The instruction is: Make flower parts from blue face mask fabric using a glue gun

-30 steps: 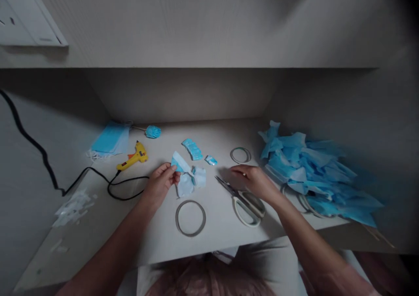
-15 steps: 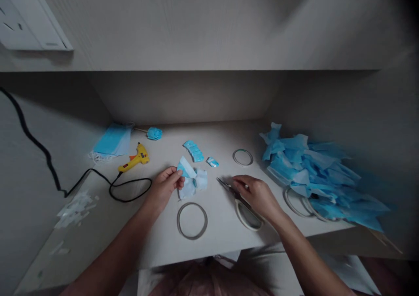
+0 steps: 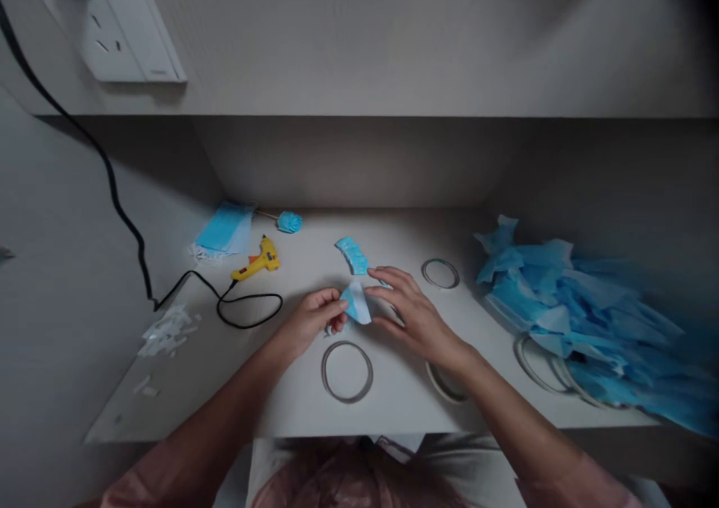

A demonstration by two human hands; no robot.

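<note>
My left hand point(image 3: 311, 319) pinches a small blue and white mask piece point(image 3: 356, 303) just above the white desk point(image 3: 393, 388). My right hand point(image 3: 413, 315) hovers beside that piece with its fingers spread, close to touching its right edge. The scissors point(image 3: 443, 384) lie under my right wrist, and only a white handle loop shows. A grey wire ring point(image 3: 347, 360) rests right in front of both hands.
A yellow glue gun point(image 3: 257, 262) with a black cord point(image 3: 247, 309), a stack of masks point(image 3: 223, 229) and a blue rosette point(image 3: 290, 222) sit at the back left. Folded blue pieces point(image 3: 352, 253) and a small ring point(image 3: 440, 273) lie behind my hands. A heap of cut mask scraps point(image 3: 578, 306) fills the right.
My right hand left the scissors and moved left to the mask piece. My left hand raised the piece slightly. The camera view shifted to the left.
</note>
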